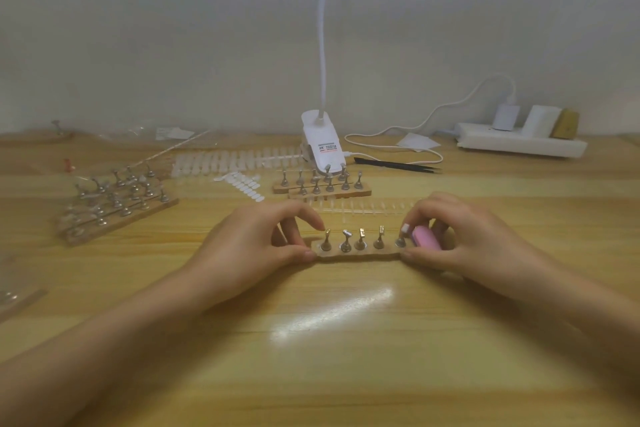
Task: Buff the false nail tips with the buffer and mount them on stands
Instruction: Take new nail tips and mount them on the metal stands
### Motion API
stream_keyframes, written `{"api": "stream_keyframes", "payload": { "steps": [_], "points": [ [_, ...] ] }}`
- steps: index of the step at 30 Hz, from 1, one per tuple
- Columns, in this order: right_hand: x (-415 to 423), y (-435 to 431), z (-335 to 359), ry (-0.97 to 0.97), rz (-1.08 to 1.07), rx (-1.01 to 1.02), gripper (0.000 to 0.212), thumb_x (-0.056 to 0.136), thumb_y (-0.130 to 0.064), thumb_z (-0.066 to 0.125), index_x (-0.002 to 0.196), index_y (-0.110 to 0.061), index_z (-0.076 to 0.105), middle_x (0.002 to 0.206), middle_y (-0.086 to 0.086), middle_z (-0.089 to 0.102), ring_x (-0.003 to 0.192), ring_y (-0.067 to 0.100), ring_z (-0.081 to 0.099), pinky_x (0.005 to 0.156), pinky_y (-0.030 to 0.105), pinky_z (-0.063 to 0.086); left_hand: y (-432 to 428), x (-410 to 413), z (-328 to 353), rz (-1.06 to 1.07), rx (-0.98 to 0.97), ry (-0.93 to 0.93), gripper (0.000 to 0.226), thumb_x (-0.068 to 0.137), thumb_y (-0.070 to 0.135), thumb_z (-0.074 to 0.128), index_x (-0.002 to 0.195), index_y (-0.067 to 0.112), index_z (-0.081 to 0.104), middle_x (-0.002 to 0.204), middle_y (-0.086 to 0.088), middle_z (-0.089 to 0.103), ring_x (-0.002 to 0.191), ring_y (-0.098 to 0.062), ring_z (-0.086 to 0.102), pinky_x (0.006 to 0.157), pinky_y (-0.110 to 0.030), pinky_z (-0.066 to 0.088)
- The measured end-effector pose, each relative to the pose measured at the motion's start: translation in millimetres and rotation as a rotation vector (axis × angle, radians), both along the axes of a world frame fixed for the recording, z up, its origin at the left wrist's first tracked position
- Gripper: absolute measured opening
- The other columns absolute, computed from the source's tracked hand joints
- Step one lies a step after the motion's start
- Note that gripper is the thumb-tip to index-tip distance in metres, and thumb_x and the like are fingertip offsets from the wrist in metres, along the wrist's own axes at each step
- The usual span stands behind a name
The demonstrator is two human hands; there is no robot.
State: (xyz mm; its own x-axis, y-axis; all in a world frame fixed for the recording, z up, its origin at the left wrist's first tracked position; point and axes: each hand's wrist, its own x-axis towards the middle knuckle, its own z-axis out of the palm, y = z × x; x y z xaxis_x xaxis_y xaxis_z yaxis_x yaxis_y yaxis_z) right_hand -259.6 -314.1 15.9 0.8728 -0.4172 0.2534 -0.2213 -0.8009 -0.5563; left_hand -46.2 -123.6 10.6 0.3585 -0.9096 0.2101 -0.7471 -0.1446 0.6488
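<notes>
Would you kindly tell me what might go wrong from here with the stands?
1. The right hand pinches the nail tip at the rightmost stand while also holding the pink buffer; that crowded grip could let the tip slip.
2. The left hand grips only the end of the wooden strip, so a push might tilt it.

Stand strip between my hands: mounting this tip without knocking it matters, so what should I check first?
1. Steadied: left hand grips the stand strip at its left end: ok.
2. Held: right hand pinches the nail tip at the rightmost stand: ok.
3. Tip seated on that stand: cannot tell.
4. Set aside: the buffer sits in the right hand: not ok.
5. Free: the other four stands look blurred: cannot tell.
</notes>
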Motion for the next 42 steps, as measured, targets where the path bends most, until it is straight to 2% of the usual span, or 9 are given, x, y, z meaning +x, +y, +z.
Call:
{"api": "stream_keyframes", "payload": {
  "steps": [4, 10, 12, 16, 21, 31, 35, 38, 42],
  "points": [
    [-5.0, -11.2, 15.8, -0.034, 0.014, 0.253, 0.020, 0.084, -0.024, 0.076, 0.098, -0.036, 0.068, 0.088, -0.013, 0.068, 0.078, 0.003, 0.066, 0.055, 0.028, 0.056, -2.2, 1.9, -1.4, 0.019, 0.010, 0.012, 0.028, 0.076, 0.034, 0.081, 0.094, 0.049, 0.067, 0.079, 0.024, 0.067, 0.067, 0.003, 0.060, 0.071, -0.032, 0.052],
    [7.7, -3.6, 48.4, -0.164, 0.042, 0.045, 0.016, 0.100, -0.021, 0.046, 0.095, -0.032, 0.057, 0.104, 0.000, 0.055, 0.087, 0.012, 0.067, 0.065, 0.028, 0.057, -3.3, 4.4, -3.9, 0.010, 0.026, 0.061, 0.019, 0.077, 0.034, 0.081, 0.089, 0.044, 0.072, 0.075, 0.024, 0.067, 0.062, 0.006, 0.057, 0.065, -0.028, 0.045],
    [19.3, 11.1, 51.5, -0.066, 0.079, -0.077, 0.014, 0.094, -0.032, 0.040, 0.091, -0.035, 0.053, 0.102, -0.011, 0.047, 0.095, 0.005, 0.058, 0.076, 0.027, 0.051, -3.7, 4.7, -4.6, 0.006, 0.027, 0.073, 0.018, 0.077, 0.034, 0.081, 0.089, 0.044, 0.072, 0.075, 0.023, 0.067, 0.062, 0.005, 0.057, 0.067, -0.030, 0.048],
    [42.0, 37.8, 49.2, 0.190, 0.101, -0.366, 0.026, 0.078, -0.064, 0.050, 0.086, -0.040, 0.055, 0.093, -0.021, 0.043, 0.088, -0.007, 0.051, 0.068, 0.028, 0.045, -3.2, 4.7, -6.0, 0.003, 0.023, 0.085, 0.018, 0.077, 0.036, 0.080, 0.090, 0.045, 0.070, 0.076, 0.022, 0.068, 0.064, 0.003, 0.059, 0.077, -0.038, 0.054],
    [63.4, 50.3, 46.3, 0.184, 0.027, -0.554, 0.025, 0.082, -0.058, 0.062, 0.076, -0.037, 0.051, 0.082, -0.018, 0.038, 0.074, 0.000, 0.042, 0.054, 0.023, 0.029, -2.5, 4.2, -6.4, -0.002, 0.017, 0.073, 0.017, 0.078, 0.038, 0.079, 0.089, 0.045, 0.069, 0.077, 0.023, 0.067, 0.065, 0.003, 0.058, 0.078, -0.043, 0.054],
    [71.4, 46.8, 45.3, 0.306, -0.021, -0.530, 0.027, 0.091, -0.046, 0.057, 0.069, -0.033, 0.047, 0.086, -0.015, 0.042, 0.088, 0.011, 0.051, 0.060, 0.025, 0.036, -2.3, 3.2, -5.0, 0.007, 0.024, 0.071, 0.015, 0.077, 0.040, 0.078, 0.089, 0.043, 0.068, 0.078, 0.026, 0.067, 0.068, 0.003, 0.058, 0.081, -0.043, 0.054],
    [70.3, 46.5, 45.9, 0.306, -0.010, -0.463, 0.027, 0.091, -0.053, 0.054, 0.073, -0.034, 0.048, 0.085, -0.017, 0.043, 0.079, -0.001, 0.048, 0.059, 0.025, 0.037, -1.7, 2.6, -5.1, 0.007, 0.027, 0.064, 0.015, 0.078, 0.039, 0.078, 0.089, 0.042, 0.068, 0.078, 0.027, 0.067, 0.068, 0.003, 0.059, 0.081, -0.042, 0.054],
    [65.4, 43.4, 51.7, 0.321, 0.011, -0.385, 0.027, 0.080, -0.063, 0.061, 0.085, -0.038, 0.055, 0.087, -0.019, 0.045, 0.082, -0.010, 0.046, 0.059, 0.022, 0.033, -2.0, 2.7, -5.1, 0.008, 0.025, 0.058, 0.015, 0.078, 0.039, 0.078, 0.089, 0.042, 0.068, 0.078, 0.027, 0.066, 0.069, 0.004, 0.060, 0.081, -0.042, 0.054],
    [62.7, 45.4, 53.0, 0.390, 0.062, -0.335, 0.016, 0.078, -0.047, 0.076, 0.085, -0.039, 0.063, 0.090, -0.016, 0.045, 0.089, -0.004, 0.049, 0.068, 0.024, 0.042, -3.2, 3.1, -5.6, 0.008, 0.018, 0.056, 0.015, 0.078, 0.040, 0.078, 0.088, 0.044, 0.068, 0.078, 0.027, 0.066, 0.067, 0.005, 0.057, 0.079, -0.042, 0.054]
  ]
}}
